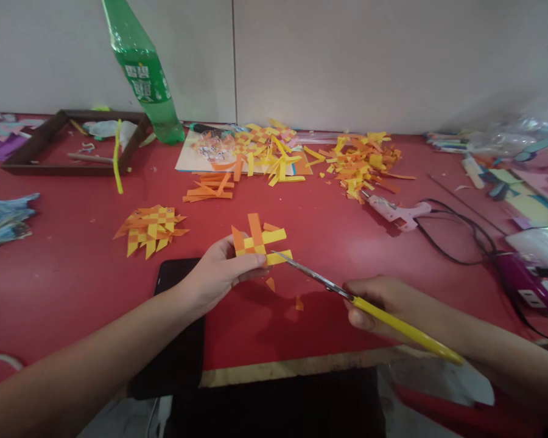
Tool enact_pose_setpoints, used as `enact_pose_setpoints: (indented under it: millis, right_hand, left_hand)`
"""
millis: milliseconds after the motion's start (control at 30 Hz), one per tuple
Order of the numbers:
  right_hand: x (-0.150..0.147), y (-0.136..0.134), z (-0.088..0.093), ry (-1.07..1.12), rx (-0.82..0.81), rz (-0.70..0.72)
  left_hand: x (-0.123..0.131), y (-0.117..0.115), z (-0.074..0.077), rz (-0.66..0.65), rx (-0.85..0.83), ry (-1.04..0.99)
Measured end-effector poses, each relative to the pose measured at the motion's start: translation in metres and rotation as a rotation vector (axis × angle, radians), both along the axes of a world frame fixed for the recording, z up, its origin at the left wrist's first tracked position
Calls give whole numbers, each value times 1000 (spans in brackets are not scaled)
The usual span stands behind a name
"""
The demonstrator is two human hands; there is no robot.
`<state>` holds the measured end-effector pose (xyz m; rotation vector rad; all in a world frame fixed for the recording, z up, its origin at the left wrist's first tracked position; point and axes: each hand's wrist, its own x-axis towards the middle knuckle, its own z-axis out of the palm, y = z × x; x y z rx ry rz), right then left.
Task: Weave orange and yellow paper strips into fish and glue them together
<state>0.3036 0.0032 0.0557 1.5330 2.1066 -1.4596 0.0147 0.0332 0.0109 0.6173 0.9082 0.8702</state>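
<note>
Between the thumb and fingers of my left hand is a woven paper fish of orange and yellow strips, with loose strip ends sticking out to the top and right. My right hand grips a pair of scissors with yellow handles. Their tips reach the lower yellow strip at the fish's right side; whether they touch it I cannot tell. Two small orange paper scraps lie below on the red table. To the left sits a pile of finished-looking woven paper fish.
Orange strips and a heap of paper cuttings lie farther back. A pink glue gun with a black cord is at right. A green bottle stands behind a brown frame. A black phone-like slab lies under my left forearm.
</note>
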Motion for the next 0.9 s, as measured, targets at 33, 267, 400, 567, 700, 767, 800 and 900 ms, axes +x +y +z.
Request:
enact_pose_setpoints:
  millis: [33, 267, 400, 567, 700, 767, 800, 900]
  right_hand:
    - [0, 0, -1, 0, 5, 1]
    - [1, 1, -5, -8, 7, -10]
    - [2, 1, -6, -25, 15, -19]
    - [2, 2, -6, -51, 13, -44]
    - [4, 2, -8, -64, 16, -53]
    - [8, 2, -9, -44, 29, -41]
    - [11, 1, -10, -22, 43, -29]
    - [17, 0, -10, 45, 73, 9]
  left_hand:
    - [0, 0, 0, 0, 2, -5]
    - [-1, -1, -1, 1, -5, -24]
    - [-1, -1, -2, -2, -10, -20]
    - [-1, 0, -2, -1, -9, -20]
    - [-1, 0, -3, 16, -6, -22]
    - [-1, 1, -3, 23, 6, -22]
    - [-1, 1, -3, 26, 13, -21]
    - [0, 1, -3, 37, 22, -22]
